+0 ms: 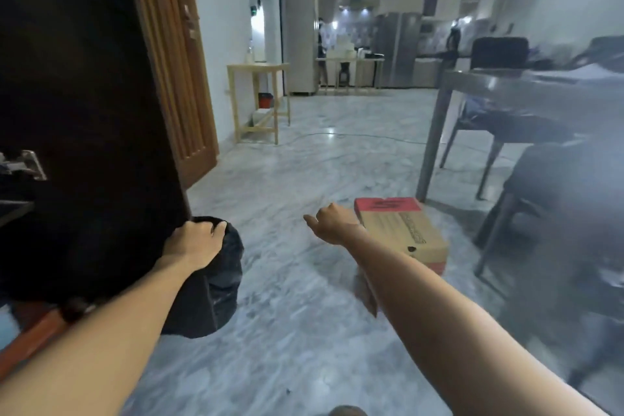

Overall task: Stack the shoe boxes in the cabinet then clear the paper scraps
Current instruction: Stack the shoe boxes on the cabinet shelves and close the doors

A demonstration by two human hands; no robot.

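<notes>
One shoe box [403, 233] is seen on the floor [304, 331], lid on, just beside the leg of a grey table [430, 142] and well apart from the dark cabinet [84, 94] at the left. Its contents cannot be told. The stacking step is therefore judged unfinished. The right hand [332, 223] is held above the floor just beside the near left corner of the box, fingers curled with nothing visibly held; contact with the box cannot be confirmed. The left hand [194, 241] is clamped on the gathered top of a black bag [216, 284], which stands on the floor against the cabinet edge. What is in the bag is not shown. A brown scrap [366, 290], possibly paper, is partly hidden under the right forearm. The next move is judged to call for a reach to the box or the scrap, with the bag kept within reach for the scraps
</notes>
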